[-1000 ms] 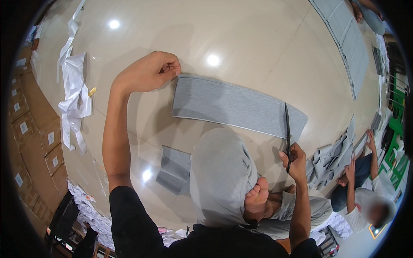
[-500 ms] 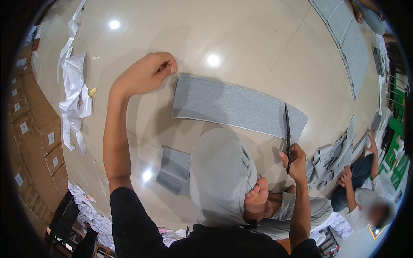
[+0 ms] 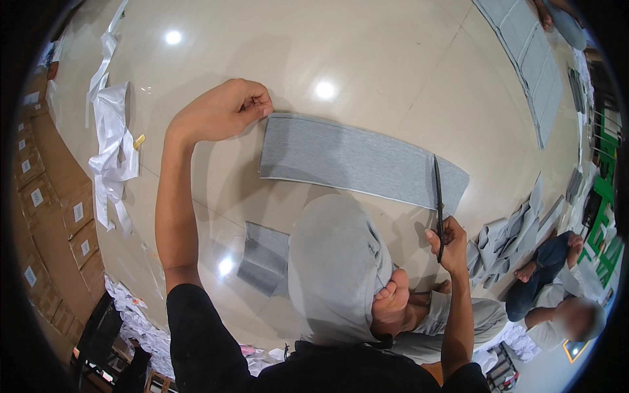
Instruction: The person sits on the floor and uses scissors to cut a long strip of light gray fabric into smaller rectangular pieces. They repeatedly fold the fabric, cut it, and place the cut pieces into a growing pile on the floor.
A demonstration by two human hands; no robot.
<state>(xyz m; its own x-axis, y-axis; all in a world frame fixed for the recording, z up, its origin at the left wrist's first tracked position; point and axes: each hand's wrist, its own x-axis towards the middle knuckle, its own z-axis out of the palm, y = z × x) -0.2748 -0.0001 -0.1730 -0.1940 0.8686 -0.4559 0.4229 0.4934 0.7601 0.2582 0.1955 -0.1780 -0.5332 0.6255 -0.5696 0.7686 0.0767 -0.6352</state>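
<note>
A long grey fabric strip point(image 3: 347, 154) lies crosswise on the floor in front of me. My left hand point(image 3: 230, 108) is at its top left corner, fingers pinched together on that edge. My right hand point(image 3: 451, 242) grips black scissors point(image 3: 438, 190), whose long blades lie across the strip near its right end, pointing away from me. Below the strip, between my arms, is my bent leg in grey trousers point(image 3: 331, 255) with a bare foot, beside a smaller folded grey cloth point(image 3: 262, 262).
Cardboard boxes point(image 3: 46, 223) line the left, beside crumpled white satin ribbon point(image 3: 111, 144). Grey fabric panels point(image 3: 517, 65) lie upper right, loose grey pieces point(image 3: 498, 242) at right. A seated co-worker point(image 3: 550, 288) is at lower right; another person's leg point(image 3: 563, 26) shows at top right.
My left hand drew slightly back from the strip's corner and is now on it again. My scissors stay put. The co-worker's hands and upper body have shifted.
</note>
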